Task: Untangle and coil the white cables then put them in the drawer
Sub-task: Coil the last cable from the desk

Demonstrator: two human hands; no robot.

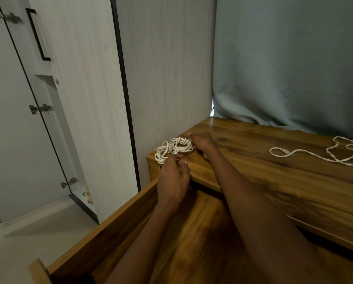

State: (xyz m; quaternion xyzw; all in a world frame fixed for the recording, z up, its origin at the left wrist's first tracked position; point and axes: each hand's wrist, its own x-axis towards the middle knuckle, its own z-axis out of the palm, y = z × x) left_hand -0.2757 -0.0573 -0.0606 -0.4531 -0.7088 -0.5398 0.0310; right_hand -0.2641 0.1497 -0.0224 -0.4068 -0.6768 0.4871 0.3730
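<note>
Far left, at approx 9 o'clock of the frame: pale cupboard doors (48, 99) w/ a black handle (37, 34) and metal hinges, one door swung open. Below, from 7 to 5 o'clock, the wooden drawer (102, 232) is pulled out, both forearms reaching over it. Left hand (172, 177) sits at the front edge of the tabletop (274, 181), fingers curled, fingertips touching the near loops of the coiled white cable bundle (173, 148); whether that grip actually pinches a strand can't be told, the contact being hidden by the fingers. The bundle lies on the tabletop's left corner, at 12 o'clock of the left hand and at 9 o'clock of the right hand, i.e. between the two hands, not in the drawer. Right hand (202, 143) rests on the tabletop just beside the bundle, fingers bent and touching its right rim; grip here looks loose, more a press than a clamp, and can't be judged firmly. Well apart, at 3 o'clock of the frame, a second white cable (306, 155) lies uncoiled in slack loops on the tabletop, untouched by either hand. Behind it hangs a grey-green curtain (290, 58).
</note>
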